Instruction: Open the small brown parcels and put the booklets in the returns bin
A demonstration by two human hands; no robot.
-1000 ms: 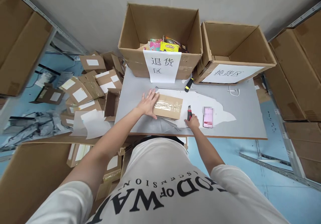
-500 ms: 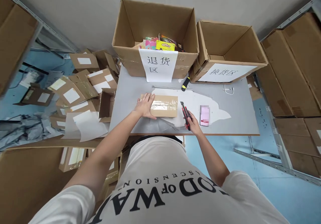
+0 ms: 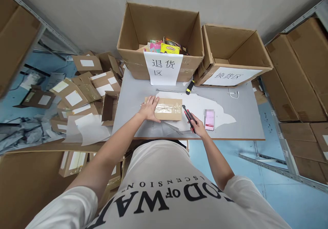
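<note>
parcel: a brown rectangular cardboard parcel [image 3: 169, 109] with clear glossy tape was placed near the front middle of a flat grey table [image 3: 247, 119], between both hands; long axis was laid left to right, roughly along the table edge.
left hand: the left hand [image 3: 150, 108] was set on the parcel's left end, fingers spread, palm down; nearer of the two, in contact.
right hand: the right hand [image 3: 196, 124] was held apart, right of the parcel, fingers closed around a slim red-and-black utility knife [image 3: 189, 115].
knife tip: pointed up-left, at the parcel's right end, just beside it; whether contact was made could not be told.
phone: a pink-screened phone [image 3: 209, 121] was laid right of the right hand, partly pixelated.
under parcel: a white ragged-edged patch [image 3: 222, 116] was seen on the table.
left big box: a large open brown carton [image 3: 135, 65] was stood behind the parcel; a white paper sign [image 3: 163, 74] was hung on its front; colourful small packs, a yellow one [image 3: 169, 48] included, were held inside.
right big box: a lower open brown carton [image 3: 238, 49] was stood beside it, white sign on front; inner walls were shown.
between: a yellow-and-black handled tool [image 3: 190, 87] was laid near both cartons.
left side: brown cardboard boxes [image 3: 77, 95] were piled, white labels on several.
</note>
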